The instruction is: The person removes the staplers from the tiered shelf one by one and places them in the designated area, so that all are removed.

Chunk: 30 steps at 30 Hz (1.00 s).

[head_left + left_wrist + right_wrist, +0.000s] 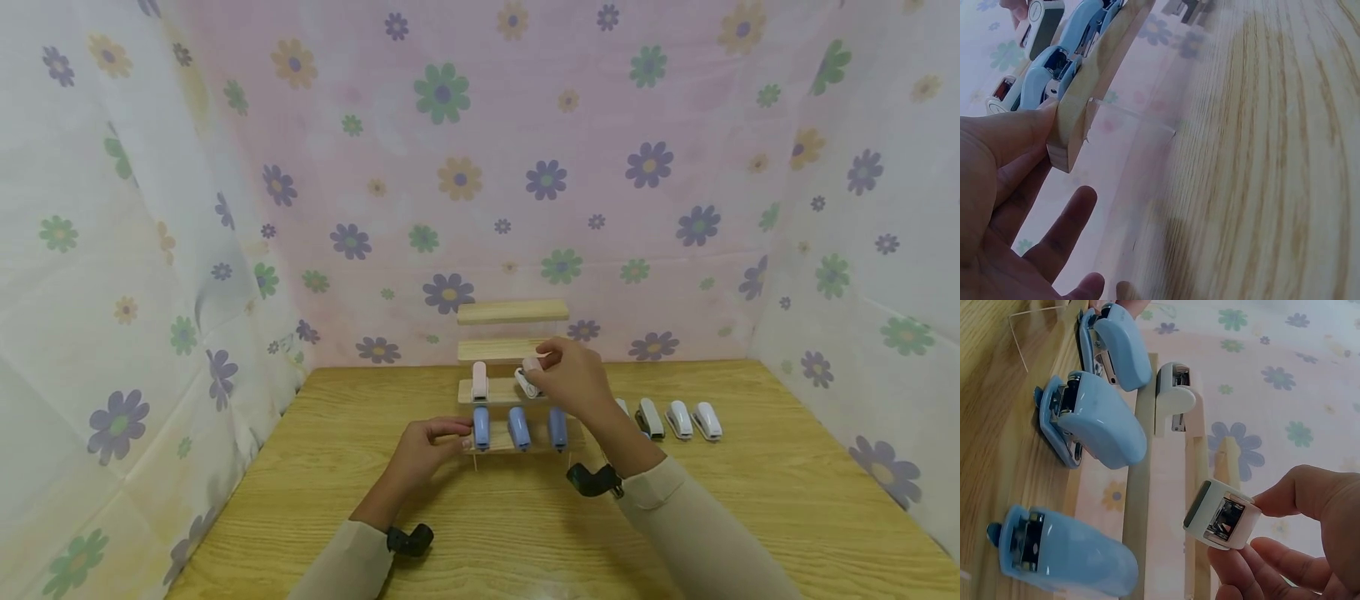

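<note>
A tiered wooden display rack (513,312) stands near the back of the table. My left hand (422,452) pinches the left end of its lowest board (1075,122) between thumb and fingers, while the other fingers are spread. With thumb and fingertips, my right hand (576,379) holds a small white and pink stapler (1225,515) by the second board from the bottom; whether it touches the wood I cannot tell. Toward the left of that same board sits a similar pale pink stapler (480,380). Three blue staplers, the middle one (518,427) among them, line the lowest board.
To the right of the rack, several more staplers lie on the table, including a grey one (650,418) and a white one (707,421). My right forearm partly covers that row. Flower-printed cloth (442,208) hangs behind and on both sides of the wooden table (480,533).
</note>
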{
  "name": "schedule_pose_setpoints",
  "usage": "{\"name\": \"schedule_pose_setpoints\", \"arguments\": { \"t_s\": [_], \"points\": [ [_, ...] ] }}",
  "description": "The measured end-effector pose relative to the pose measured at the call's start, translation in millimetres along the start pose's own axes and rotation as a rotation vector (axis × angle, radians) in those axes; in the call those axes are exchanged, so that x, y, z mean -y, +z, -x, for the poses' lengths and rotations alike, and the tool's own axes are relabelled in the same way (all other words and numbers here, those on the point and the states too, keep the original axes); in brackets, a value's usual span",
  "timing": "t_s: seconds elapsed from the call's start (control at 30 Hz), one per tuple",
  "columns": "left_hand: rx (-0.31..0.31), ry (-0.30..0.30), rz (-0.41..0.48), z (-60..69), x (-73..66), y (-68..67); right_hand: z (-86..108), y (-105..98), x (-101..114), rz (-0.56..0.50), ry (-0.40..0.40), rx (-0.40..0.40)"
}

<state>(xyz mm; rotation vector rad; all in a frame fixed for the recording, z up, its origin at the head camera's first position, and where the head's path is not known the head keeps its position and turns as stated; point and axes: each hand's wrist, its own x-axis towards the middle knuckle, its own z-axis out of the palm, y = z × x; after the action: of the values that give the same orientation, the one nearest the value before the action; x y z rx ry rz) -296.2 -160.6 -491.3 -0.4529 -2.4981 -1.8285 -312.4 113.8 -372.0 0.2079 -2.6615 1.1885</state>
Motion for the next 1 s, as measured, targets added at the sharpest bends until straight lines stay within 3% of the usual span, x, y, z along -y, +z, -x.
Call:
{"name": "schedule_pose_setpoints", "arguments": {
  "t_s": [0.37,1.0],
  "points": [
    [0.016,0.014,-0.029,0.8,-0.2,-1.8,20.9,-18.8,-16.8,-0.02,-0.069,-0.039],
    [-0.003,0.006,-0.048,0.2,-0.6,1.6,44.5,-60.1,-47.8,0.053,-0.036,-0.059]
  ]
}}
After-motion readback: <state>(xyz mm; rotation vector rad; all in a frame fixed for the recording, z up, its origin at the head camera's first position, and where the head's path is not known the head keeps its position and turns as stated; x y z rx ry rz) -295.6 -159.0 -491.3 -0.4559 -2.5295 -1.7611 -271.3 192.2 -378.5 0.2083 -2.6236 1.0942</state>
